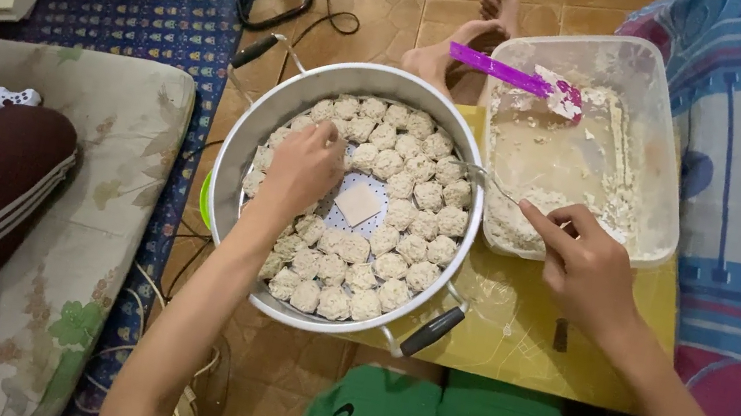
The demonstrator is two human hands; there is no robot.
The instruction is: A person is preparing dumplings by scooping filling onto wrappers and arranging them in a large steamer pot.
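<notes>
The left hand is curled, fingertips down, over the dumplings packed inside the steamer pot. A spoon is gripped by the right hand, its long handle pointing left from the filling tub, just right of the pot.

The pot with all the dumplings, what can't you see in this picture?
- Head view: the left hand covers the dumplings under it, so what its fingers hold is hidden.
- The steamer pot wall hides its far outer side.
- The right hand holds a thin utensil whose tip is too small to tell.
- The plastic container wall blurs the filling.
</notes>
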